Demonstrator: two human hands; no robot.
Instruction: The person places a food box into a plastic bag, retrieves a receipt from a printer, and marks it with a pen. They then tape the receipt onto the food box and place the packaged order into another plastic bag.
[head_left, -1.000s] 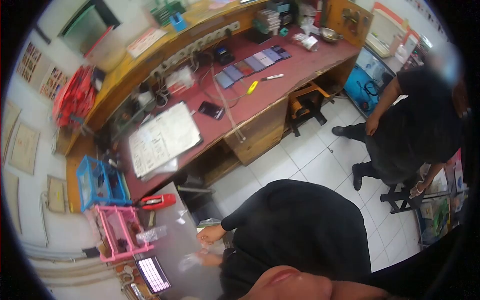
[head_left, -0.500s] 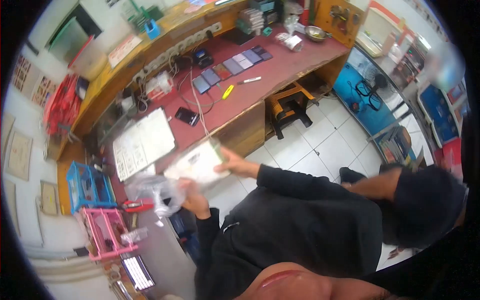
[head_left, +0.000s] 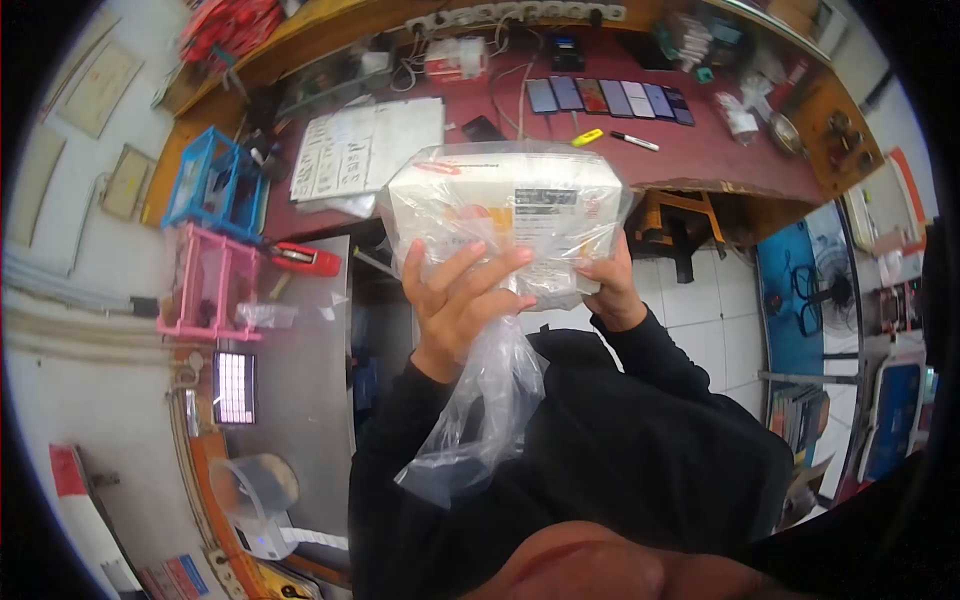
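A white cardboard box [head_left: 560,200] with printed labels is wrapped in a clear plastic bag [head_left: 490,400], whose loose end hangs down in front of my chest. My left hand [head_left: 465,300] grips the lower left of the box, its fingers spread over the plastic. At the lower right corner, my right hand [head_left: 615,285] holds the box with the thumb in front. The fingers behind it are hidden.
On the red desk lie a whiteboard [head_left: 370,145], several phones [head_left: 615,98], a yellow highlighter [head_left: 587,138] and a marker [head_left: 635,142]. To the left are a blue rack [head_left: 215,190], a pink rack [head_left: 210,290] and a red-handled tool [head_left: 305,260].
The view has turned toward the box, which is now upright inside the clear bag. Both hands now grip it; before, the bag was bunched at my left hand beside the box.
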